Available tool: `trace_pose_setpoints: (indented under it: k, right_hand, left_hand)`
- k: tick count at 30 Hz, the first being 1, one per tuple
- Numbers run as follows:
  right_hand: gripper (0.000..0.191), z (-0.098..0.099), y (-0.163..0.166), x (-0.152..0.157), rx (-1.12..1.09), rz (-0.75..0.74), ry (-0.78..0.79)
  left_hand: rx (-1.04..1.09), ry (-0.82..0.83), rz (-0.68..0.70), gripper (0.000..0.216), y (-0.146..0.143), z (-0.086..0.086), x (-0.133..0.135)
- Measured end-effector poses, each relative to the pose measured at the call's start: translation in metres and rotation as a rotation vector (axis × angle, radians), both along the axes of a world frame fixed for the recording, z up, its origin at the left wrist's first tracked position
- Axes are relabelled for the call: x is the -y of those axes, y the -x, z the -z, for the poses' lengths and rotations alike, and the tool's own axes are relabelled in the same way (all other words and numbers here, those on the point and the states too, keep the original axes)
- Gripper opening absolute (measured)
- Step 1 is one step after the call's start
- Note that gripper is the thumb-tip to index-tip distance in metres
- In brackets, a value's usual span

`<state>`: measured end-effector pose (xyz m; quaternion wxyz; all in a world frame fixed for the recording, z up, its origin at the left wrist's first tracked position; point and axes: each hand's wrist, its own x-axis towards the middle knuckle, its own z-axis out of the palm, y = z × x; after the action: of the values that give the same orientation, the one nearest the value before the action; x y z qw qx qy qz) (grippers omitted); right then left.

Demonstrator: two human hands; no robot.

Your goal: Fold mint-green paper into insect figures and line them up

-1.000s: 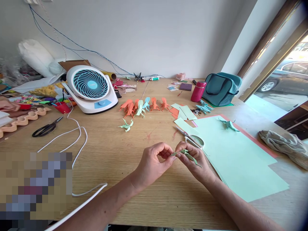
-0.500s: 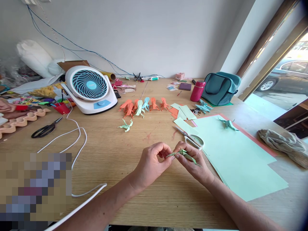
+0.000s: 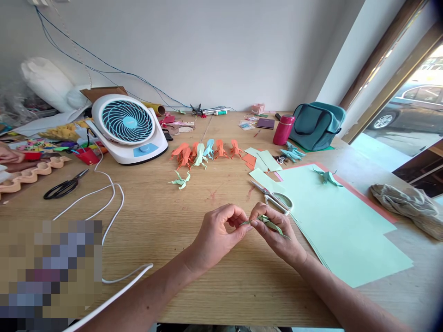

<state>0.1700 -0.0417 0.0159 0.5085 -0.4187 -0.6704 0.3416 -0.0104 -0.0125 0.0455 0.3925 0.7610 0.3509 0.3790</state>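
Observation:
A small folded figure of light green paper [image 3: 273,226] is held between both hands above the table. My left hand [image 3: 218,233] pinches its thin left end between thumb and forefinger. Gripping the body, my right hand [image 3: 278,233] has its thumb and fingers closed, which hide part of the folds. Beyond them stands a row of orange, blue and green folded paper figures [image 3: 220,149], with a single green figure [image 3: 180,180] lying nearer. Scissors with white handles [image 3: 275,198] rest just past my right hand, partly on large light green sheets [image 3: 346,226].
A white fan [image 3: 129,124] stands at the left, its white cable [image 3: 121,198] looping over the table near black scissors [image 3: 65,184]. At the back right are a pink flask [image 3: 284,130] and a teal bag [image 3: 318,127]. Another person's hand [image 3: 10,154] shows at the left edge.
Both hands stay almost in place, still pinching the green paper figure. Less of its thin left end shows between the fingertips now. The view has shifted very slightly.

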Motion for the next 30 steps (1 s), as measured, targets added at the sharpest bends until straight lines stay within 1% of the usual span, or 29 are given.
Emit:
trace_pose_setpoints:
  k: [3, 6, 9, 13, 19, 24, 30]
  right_hand:
    - [0.027, -0.001, -0.001, -0.001, -0.019, 0.027, -0.009]
    - [0.027, -0.002, -0.001, -0.002, -0.029, 0.053, -0.009]
    - [0.026, 0.001, -0.001, -0.002, -0.057, 0.032, 0.017]
    - [0.024, 0.006, 0.001, -0.001, -0.12, 0.009, 0.047]
    - [0.021, 0.008, 0.003, -0.001, -0.185, -0.021, 0.121]
    - [0.021, 0.005, 0.004, -0.002, -0.198, 0.0, 0.129]
    - [0.018, 0.007, 0.004, -0.003, -0.224, 0.009, 0.124]
  left_hand:
    - [0.031, 0.028, 0.009, 0.01, -0.001, 0.002, 0.0]
    - [0.077, 0.124, 0.034, 0.011, -0.002, 0.007, -0.001]
    - [0.116, 0.198, 0.043, 0.014, -0.005, 0.012, -0.001]
    - [0.139, 0.181, 0.016, 0.013, -0.006, 0.015, 0.0]
    - [0.164, 0.222, 0.005, 0.015, -0.004, 0.018, -0.003]
    - [0.164, 0.214, 0.003, 0.015, -0.002, 0.021, -0.005]
    - [0.147, 0.192, -0.009, 0.014, -0.002, 0.023, -0.005]
